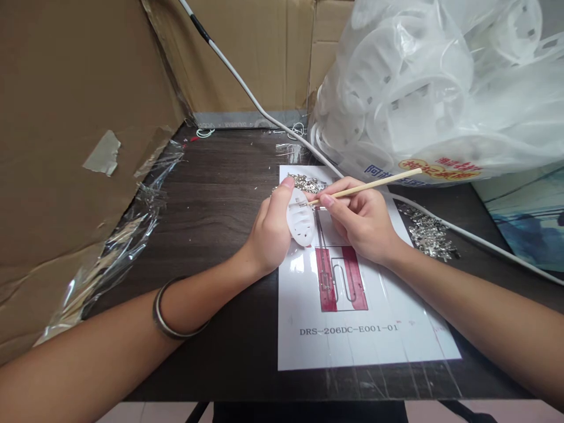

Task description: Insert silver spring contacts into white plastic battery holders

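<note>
My left hand [274,220] grips a white oval plastic part [301,226], tilted up, with its thumb on the upper edge. Slots and small holes show in the part's face. Between the fingers of my right hand [359,217] is a thin wooden stick [374,183], like a chopstick. The stick's tip meets the plastic part near its upper slots, where a small metal piece seems to sit. Behind the hands lies a pile of small metal pieces [304,181], partly hidden by my fingers. Below them is a printed sheet [352,346] with a red and white drawing.
A large clear bag [396,106] of white plastic parts stands at the back right. A second heap of metal pieces [429,235] lies right of the sheet. A white cable [259,108] crosses the dark table [211,200]. Cardboard walls [74,76] stand left and behind.
</note>
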`<state>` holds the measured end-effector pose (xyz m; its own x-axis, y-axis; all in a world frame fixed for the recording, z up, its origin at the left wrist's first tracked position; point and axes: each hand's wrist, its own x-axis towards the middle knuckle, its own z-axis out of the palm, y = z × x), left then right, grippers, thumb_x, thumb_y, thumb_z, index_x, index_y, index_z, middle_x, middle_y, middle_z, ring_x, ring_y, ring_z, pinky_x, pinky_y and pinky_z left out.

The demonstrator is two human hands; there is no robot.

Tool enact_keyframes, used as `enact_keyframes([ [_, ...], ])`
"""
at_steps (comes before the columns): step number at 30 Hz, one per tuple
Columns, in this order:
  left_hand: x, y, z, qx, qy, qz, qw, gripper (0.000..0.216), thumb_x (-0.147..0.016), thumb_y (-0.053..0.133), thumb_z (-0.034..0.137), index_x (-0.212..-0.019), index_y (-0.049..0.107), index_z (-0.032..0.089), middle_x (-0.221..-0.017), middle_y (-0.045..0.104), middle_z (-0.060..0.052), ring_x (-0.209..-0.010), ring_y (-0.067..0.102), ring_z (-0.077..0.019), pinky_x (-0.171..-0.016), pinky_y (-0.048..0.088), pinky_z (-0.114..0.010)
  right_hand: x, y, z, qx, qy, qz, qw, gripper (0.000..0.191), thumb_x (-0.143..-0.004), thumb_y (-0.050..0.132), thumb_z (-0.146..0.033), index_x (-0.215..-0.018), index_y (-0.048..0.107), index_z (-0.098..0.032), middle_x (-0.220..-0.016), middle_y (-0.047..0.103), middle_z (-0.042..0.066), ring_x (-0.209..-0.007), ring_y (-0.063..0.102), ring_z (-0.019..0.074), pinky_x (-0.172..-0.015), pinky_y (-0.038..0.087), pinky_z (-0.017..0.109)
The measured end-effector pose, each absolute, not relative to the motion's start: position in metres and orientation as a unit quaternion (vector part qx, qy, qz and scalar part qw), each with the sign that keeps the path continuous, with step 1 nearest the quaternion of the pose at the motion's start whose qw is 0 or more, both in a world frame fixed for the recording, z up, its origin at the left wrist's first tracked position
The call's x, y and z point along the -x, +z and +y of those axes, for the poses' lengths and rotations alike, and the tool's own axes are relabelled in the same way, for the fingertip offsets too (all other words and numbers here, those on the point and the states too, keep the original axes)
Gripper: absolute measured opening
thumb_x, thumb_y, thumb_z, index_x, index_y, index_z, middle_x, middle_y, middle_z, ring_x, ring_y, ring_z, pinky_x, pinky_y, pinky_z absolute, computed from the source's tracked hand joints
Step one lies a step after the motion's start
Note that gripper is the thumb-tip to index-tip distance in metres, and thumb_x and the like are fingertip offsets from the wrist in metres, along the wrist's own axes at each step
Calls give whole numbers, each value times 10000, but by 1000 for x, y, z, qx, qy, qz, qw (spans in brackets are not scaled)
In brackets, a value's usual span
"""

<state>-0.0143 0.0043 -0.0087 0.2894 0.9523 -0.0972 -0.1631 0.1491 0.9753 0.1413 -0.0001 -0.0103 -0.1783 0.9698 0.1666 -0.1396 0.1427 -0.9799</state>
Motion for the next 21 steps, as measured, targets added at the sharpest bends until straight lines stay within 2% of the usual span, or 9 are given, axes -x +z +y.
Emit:
enact_keyframes([
  [5,15,-13,5,-487,440,405,636,585,-926,305,612,-872,687,172,-664,694,-58,-749,694,-204,-631,519,-287,-139,-9,-2,389,512,-564,518,257,-813,804,-420,-806,643,-220,-445,388,-93,-479,488,113,-467,429,246],
  [11,15,-13,5,-501,440,417,618,581,-936,294,596,-894,692,175,-617,672,-46,-672,669,-186,-636,522,-288,-136,-9,-4,396,492,-579,515,218,-856,761,-381,-841,656,-190,-501,439,-71,-576,595,131,-502,486,239],
  [15,15,-12,5,-511,430,418,615,590,-930,302,620,-854,691,183,-544,626,-28,-574,619,-169,-601,503,-291,-137,-10,-4,403,474,-592,513,153,-904,702,-299,-864,699,-152,-770,639,15,-633,626,104,-546,526,225],
  [17,16,-11,5,-519,425,420,610,594,-932,298,620,-840,694,187,-528,615,-24,-559,609,-165,-601,501,-290,-137,-10,-4,411,462,-599,509,144,-913,685,-284,-859,714,-154,-920,690,53,-679,650,107,-581,550,226],
  [21,16,-11,5,-524,418,432,604,606,-931,288,626,-803,690,192,-510,606,-25,-561,610,-169,-616,512,-293,-137,-10,-4,416,436,-617,507,144,-916,673,-266,-838,737,-164,-968,726,72,-763,693,134,-655,584,238],
])
